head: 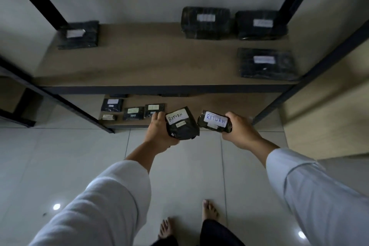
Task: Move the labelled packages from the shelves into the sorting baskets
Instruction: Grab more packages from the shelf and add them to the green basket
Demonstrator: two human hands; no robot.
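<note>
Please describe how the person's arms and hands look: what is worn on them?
Both arms wear loose, long, white sleeves, pushed up so that the forearms are bare. The left hand and the right hand are bare: no gloves, and no rings or watch show.

Too blurry to read: white labels on the four black packages on the upper shelf, top half of the frame. Too small to read: labels on the little packages on the lower shelf, middle left. Partly hidden under the upper shelf board. Both sleeves cut off at the bottom edge.
</note>
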